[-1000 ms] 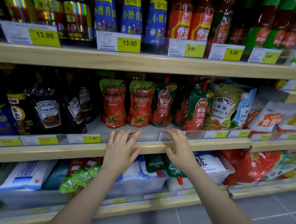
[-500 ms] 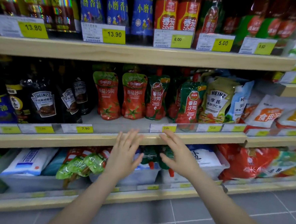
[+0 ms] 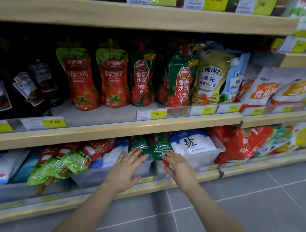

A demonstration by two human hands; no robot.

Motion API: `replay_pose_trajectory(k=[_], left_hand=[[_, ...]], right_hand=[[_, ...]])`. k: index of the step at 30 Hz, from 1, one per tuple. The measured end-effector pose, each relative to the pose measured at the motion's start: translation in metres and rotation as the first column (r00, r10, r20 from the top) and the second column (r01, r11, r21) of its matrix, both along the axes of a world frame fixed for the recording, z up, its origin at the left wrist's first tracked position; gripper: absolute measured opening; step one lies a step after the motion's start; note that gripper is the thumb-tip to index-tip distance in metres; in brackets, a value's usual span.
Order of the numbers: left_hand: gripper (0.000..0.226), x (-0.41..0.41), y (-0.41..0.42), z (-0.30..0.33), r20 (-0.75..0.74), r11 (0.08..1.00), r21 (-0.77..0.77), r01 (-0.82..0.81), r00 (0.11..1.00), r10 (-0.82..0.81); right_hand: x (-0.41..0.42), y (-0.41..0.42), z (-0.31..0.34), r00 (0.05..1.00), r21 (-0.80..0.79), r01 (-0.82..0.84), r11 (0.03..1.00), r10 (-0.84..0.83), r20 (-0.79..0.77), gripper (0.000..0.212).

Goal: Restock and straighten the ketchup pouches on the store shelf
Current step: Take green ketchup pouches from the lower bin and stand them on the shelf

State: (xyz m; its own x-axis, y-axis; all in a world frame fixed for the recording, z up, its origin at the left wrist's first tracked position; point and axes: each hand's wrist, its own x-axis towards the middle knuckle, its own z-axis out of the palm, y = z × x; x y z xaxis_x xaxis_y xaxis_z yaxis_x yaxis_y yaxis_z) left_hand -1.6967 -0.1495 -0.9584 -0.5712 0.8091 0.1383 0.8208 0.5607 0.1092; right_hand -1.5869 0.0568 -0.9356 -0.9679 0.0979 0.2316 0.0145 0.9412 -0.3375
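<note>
On the middle shelf [image 3: 112,129] stand two red ketchup pouches [image 3: 79,79] and, to their right, green ketchup pouches [image 3: 181,83] with red caps. Two more green pouches [image 3: 139,143] [image 3: 162,147] lie spout-down on the bottom shelf, on top of clear bins. My left hand [image 3: 127,168] is spread open with its fingertips at the left pouch. My right hand [image 3: 177,165] is open too, fingertips touching the right pouch near its red cap. Neither hand grips anything.
Heinz dressing pouches [image 3: 211,78] and white bags [image 3: 268,89] fill the middle shelf's right side; dark Heinz bottles [image 3: 30,88] stand on its left. Below are salt bags in a clear bin [image 3: 193,145], red-green packets [image 3: 69,161] and red bags [image 3: 240,144]. Grey tiled floor [image 3: 250,202] lies underneath.
Both hands have dropped from the middle shelf's front edge down to the two green pouches on the bottom shelf. The view has tilted downward and closer.
</note>
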Motion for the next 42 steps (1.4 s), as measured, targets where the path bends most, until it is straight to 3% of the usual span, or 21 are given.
replay_pose_trajectory(k=[5,9,12,14,16,19,22,26,29,32,37,39,42], left_hand=[[0.077,0.008,0.004,0.011,0.048,0.997,0.083,-0.007,0.999,0.003],[0.082,0.014,0.031,0.035,0.108,0.967,0.245,0.072,0.989,-0.101],[0.085,0.018,0.059,0.047,0.239,0.939,0.342,0.042,0.962,-0.13],[0.08,0.017,0.07,0.051,0.312,0.913,0.407,-0.026,0.943,-0.112],[0.072,0.014,0.08,0.052,0.292,0.913,0.406,-0.046,0.953,-0.083],[0.05,0.015,0.088,0.054,0.345,0.863,0.496,-0.095,0.934,-0.096],[0.039,0.013,0.09,0.058,0.385,0.821,0.554,-0.139,0.917,-0.104],[0.03,0.007,0.084,0.074,0.442,0.808,0.567,-0.158,0.886,-0.137],[0.037,0.015,0.08,0.085,0.57,0.874,0.48,-0.082,0.787,-0.239],[0.04,0.023,0.076,0.083,0.656,0.915,0.397,-0.079,0.721,-0.222],[0.03,0.029,0.067,0.086,0.686,0.877,0.448,-0.174,0.696,-0.212],[0.033,0.033,0.066,0.091,0.697,0.859,0.472,-0.196,0.68,-0.228],[0.055,0.038,0.06,0.09,0.745,0.873,0.446,-0.197,0.622,-0.241]], right_hand=[[0.017,0.001,0.021,0.994,-0.143,0.072,0.987,-0.083,-0.068,0.029],[0.036,0.006,0.052,0.997,-0.122,0.046,0.991,-0.053,-0.057,0.031],[0.045,0.006,0.08,0.997,-0.107,0.028,0.994,-0.036,-0.069,0.03],[0.049,0.007,0.098,0.996,-0.105,0.022,0.994,-0.031,-0.079,0.028],[0.052,0.011,0.112,0.994,-0.102,0.008,0.995,-0.018,-0.103,0.024],[0.051,0.012,0.128,0.99,-0.133,-0.046,0.99,0.027,-0.141,0.019],[0.047,0.012,0.137,0.985,-0.261,-0.044,0.964,-0.001,-0.17,0.018],[0.035,0.013,0.155,0.966,-0.5,-0.083,0.862,-0.053,-0.252,0.01],[0.023,0.005,0.165,0.962,-0.629,-0.144,0.764,-0.042,-0.271,0.011],[0.02,0.001,0.162,0.969,-0.733,-0.136,0.667,-0.063,-0.237,0.011],[0.031,0.004,0.137,0.982,-0.89,-0.099,0.445,-0.099,-0.159,0.037],[0.031,0.0,0.123,0.987,-0.908,-0.067,0.413,-0.104,-0.12,0.026],[0.027,0.001,0.126,0.976,-0.925,0.003,0.38,-0.201,-0.079,0.013]])
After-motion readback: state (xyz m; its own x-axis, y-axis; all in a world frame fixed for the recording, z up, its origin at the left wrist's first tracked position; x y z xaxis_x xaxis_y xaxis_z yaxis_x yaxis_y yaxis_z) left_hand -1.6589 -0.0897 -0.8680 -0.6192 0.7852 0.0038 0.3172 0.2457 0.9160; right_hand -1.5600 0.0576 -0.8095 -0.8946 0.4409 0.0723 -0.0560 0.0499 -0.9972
